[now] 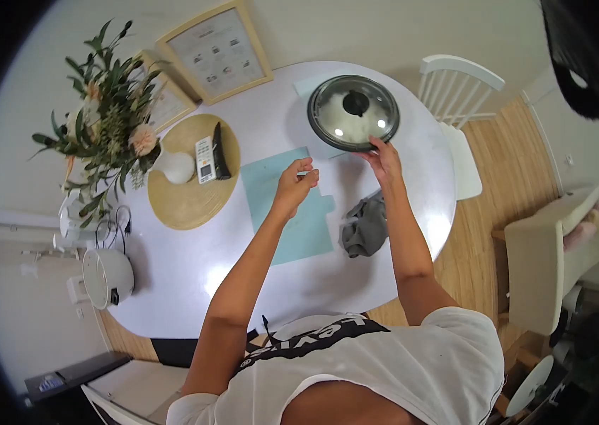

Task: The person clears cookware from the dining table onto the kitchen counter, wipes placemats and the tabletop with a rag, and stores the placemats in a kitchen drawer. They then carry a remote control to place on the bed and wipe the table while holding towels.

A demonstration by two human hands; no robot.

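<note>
A dark round pan with a domed glass lid (328,117) and a black knob is at the far right of the white table. Something pale shows through the glass. My right hand (384,161) grips the near edge of the lidded pan, thumb on top and fingers partly hidden beneath. To its left, my left hand (295,185) hovers over the light blue mat (292,237), its fingers loosely bent and apart, with nothing in them. A crumpled grey cloth (364,228) lies beside my right forearm.
On the left, a round woven placemat (183,209) holds a white remote (205,159), a dark slim object (221,152) and a white vase (174,168) with flowers. Picture frames (216,53) stand behind. A white rice-cooker-like appliance (107,276) sits at the left edge; a white chair (459,85) stands far right.
</note>
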